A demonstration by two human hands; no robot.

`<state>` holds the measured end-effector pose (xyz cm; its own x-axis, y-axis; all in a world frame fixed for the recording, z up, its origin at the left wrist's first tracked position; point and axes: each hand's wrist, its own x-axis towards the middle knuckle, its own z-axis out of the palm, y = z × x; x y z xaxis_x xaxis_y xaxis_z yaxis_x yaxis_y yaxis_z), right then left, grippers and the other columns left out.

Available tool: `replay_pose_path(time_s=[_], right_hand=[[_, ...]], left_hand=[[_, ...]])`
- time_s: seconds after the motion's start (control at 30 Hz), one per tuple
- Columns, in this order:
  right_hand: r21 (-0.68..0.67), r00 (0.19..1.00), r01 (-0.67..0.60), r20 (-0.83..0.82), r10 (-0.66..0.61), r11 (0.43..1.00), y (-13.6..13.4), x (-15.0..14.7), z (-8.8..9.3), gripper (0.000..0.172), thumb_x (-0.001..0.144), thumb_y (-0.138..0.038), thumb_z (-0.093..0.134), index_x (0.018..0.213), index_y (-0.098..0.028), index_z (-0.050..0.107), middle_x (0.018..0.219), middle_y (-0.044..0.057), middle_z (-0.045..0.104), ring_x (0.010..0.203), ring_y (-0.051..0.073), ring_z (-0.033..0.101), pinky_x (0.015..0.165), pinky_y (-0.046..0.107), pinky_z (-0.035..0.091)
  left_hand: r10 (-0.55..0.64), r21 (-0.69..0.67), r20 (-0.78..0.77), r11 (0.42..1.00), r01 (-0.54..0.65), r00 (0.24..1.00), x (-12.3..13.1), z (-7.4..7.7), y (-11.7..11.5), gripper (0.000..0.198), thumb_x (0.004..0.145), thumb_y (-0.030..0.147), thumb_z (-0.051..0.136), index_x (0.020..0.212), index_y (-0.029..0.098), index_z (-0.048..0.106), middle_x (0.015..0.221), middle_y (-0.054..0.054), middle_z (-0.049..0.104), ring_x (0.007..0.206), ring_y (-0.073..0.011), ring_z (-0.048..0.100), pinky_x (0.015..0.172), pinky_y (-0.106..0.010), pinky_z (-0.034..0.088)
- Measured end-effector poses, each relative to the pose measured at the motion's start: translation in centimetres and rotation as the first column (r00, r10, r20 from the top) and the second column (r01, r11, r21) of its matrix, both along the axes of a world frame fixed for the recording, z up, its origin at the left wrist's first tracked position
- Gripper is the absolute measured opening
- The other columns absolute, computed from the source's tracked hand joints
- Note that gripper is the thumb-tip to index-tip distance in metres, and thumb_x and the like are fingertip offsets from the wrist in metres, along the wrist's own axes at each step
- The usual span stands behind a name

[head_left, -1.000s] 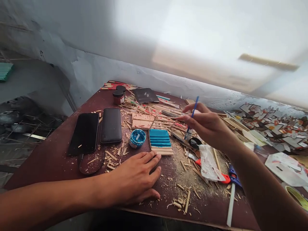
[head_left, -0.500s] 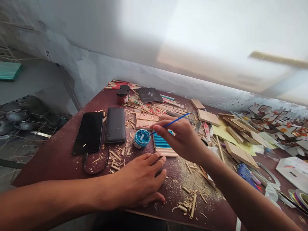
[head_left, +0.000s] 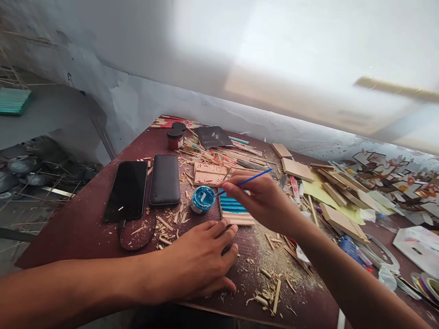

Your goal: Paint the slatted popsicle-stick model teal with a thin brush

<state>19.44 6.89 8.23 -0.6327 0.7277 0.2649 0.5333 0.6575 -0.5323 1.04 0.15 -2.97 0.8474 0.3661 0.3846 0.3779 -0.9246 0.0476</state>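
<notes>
Painting by hand at a wooden tabletop work area. The fingers of the right hand (head_left: 262, 196) pinch a slim blue brush (head_left: 255, 177) between thumb and forefinger. Its long axis runs obliquely: the handle end rises to the right above the knuckles, while the working end points down and left, past the fingertips, to the rim of an open jar of blue paint (head_left: 203, 201). Whether the bristles touch the paint cannot be told. Below and partly behind the right fingers lies a ridged wooden panel (head_left: 236, 220), its ridges running left to right; the far part is blue, the near strips bare wood. The left hand (head_left: 207, 256) lies palm down, its fingers slightly spread and gripping nothing, just nearer the wearer than the panel; contact with the panel's edge is unclear.

The dark red tabletop (head_left: 85, 240) is strewn with wood shavings (head_left: 262, 300). Left of both hands' fingers lie a phone (head_left: 126, 192) and a black case-like slab (head_left: 165, 180); beyond them stand dark-lidded jars (head_left: 175, 139). Thin sticks (head_left: 240, 154) spread beyond the right fingers, and wooden blocks (head_left: 297, 169) lie to their right. A pale wall (head_left: 144, 91) bounds the far side.
</notes>
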Motion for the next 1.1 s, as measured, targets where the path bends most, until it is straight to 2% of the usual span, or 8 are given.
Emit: replay_pose_path(time_s=[0.1, 0.23, 0.33, 0.5, 0.67, 0.9, 0.97, 1.1], right_hand=[[0.032, 0.984, 0.076, -0.162, -0.070, 0.997, -1.3, 2.2, 1.7, 0.032, 0.108, -0.036, 0.061, 0.088, -0.018, 0.079, 0.079, 0.004, 0.073, 0.066, 0.011, 0.060, 0.061, 0.030, 0.047], [-0.084, 0.887, 0.264, -0.370, -0.276, 0.961, -2.7, 6.0, 1.9, 0.027, 0.105, -0.042, 0.068, 0.096, -0.022, 0.084, 0.074, 0.003, 0.074, 0.061, 0.010, 0.062, 0.049, 0.023, 0.044], [-0.179, 0.813, 0.287, -0.473, -0.338, 0.941, -3.0, 8.4, 0.3, 0.029, 0.102, -0.046, 0.072, 0.089, -0.023, 0.084, 0.067, 0.001, 0.071, 0.054, 0.008, 0.059, 0.046, 0.019, 0.044], [-0.220, 0.774, 0.308, -0.507, -0.379, 0.925, -2.7, 10.6, -3.7, 0.031, 0.101, -0.046, 0.072, 0.086, -0.020, 0.081, 0.062, 0.001, 0.070, 0.046, 0.007, 0.054, 0.041, 0.018, 0.042], [-0.132, 0.774, 0.327, -0.530, -0.345, 0.936, -2.8, 11.4, -5.9, 0.025, 0.102, -0.038, 0.073, 0.085, -0.020, 0.079, 0.063, 0.000, 0.070, 0.047, 0.008, 0.058, 0.042, 0.017, 0.046], [0.063, 0.882, 0.280, -0.411, -0.230, 0.958, -3.1, 12.2, -6.7, 0.019, 0.104, -0.022, 0.066, 0.089, -0.022, 0.075, 0.071, -0.001, 0.070, 0.053, 0.009, 0.060, 0.045, 0.021, 0.046], [0.100, 0.883, 0.269, -0.423, -0.203, 0.958, -3.2, 12.3, -6.7, 0.014, 0.103, -0.019, 0.066, 0.093, -0.022, 0.075, 0.071, -0.001, 0.070, 0.055, 0.010, 0.062, 0.048, 0.023, 0.049], [0.136, 0.891, 0.257, -0.418, -0.180, 0.957, -3.5, 12.2, -6.5, 0.011, 0.101, -0.015, 0.068, 0.096, -0.021, 0.075, 0.073, 0.000, 0.072, 0.059, 0.012, 0.067, 0.053, 0.024, 0.054]], left_hand=[[0.002, 0.003, 0.002, 1.000, -0.002, 1.000, 0.0, 0.2, 0.0, 0.063, 0.107, 0.065, 0.049, 0.134, 0.010, 0.063, 0.154, -0.024, 0.057, 0.141, -0.0371, 0.058, 0.115, -0.045, 0.047], [-0.007, 0.008, 0.000, 1.000, 0.007, 1.000, -0.1, 0.6, -0.2, 0.061, 0.107, 0.063, 0.052, 0.131, 0.009, 0.065, 0.153, -0.027, 0.058, 0.142, -0.0378, 0.059, 0.116, -0.044, 0.047], [-0.007, 0.001, -0.006, 1.000, 0.007, 1.000, -0.2, 0.7, -0.4, 0.063, 0.105, 0.065, 0.055, 0.132, 0.009, 0.066, 0.152, -0.030, 0.057, 0.142, -0.0390, 0.060, 0.115, -0.045, 0.050], [0.017, -0.054, -0.012, 0.998, -0.017, 1.000, -0.3, 0.6, -0.7, 0.065, 0.104, 0.067, 0.055, 0.138, 0.013, 0.065, 0.156, -0.029, 0.056, 0.145, -0.0388, 0.059, 0.112, -0.047, 0.055], [0.033, -0.032, -0.051, 0.999, -0.035, 0.998, -0.3, 0.8, -0.5, 0.069, 0.104, 0.070, 0.051, 0.143, 0.014, 0.063, 0.154, -0.027, 0.058, 0.142, -0.0429, 0.061, 0.106, -0.053, 0.059], [0.036, 0.122, 0.013, 0.992, -0.037, 0.999, -0.5, 0.1, 0.4, 0.063, 0.104, 0.069, 0.051, 0.132, 0.015, 0.067, 0.146, -0.026, 0.065, 0.136, -0.0367, 0.066, 0.102, -0.043, 0.061], [0.032, 0.088, -0.098, 0.996, -0.024, 0.995, -0.7, 0.1, 0.4, 0.052, 0.105, 0.057, 0.059, 0.139, 0.018, 0.064, 0.151, -0.022, 0.063, 0.142, -0.0346, 0.061, 0.106, -0.041, 0.059], [0.013, 0.157, -0.134, 0.988, 0.008, 0.991, -1.3, 0.5, 0.6, 0.038, 0.106, 0.028, 0.056, 0.142, 0.020, 0.063, 0.149, -0.019, 0.065, 0.144, -0.0337, 0.058, 0.109, -0.041, 0.055]])
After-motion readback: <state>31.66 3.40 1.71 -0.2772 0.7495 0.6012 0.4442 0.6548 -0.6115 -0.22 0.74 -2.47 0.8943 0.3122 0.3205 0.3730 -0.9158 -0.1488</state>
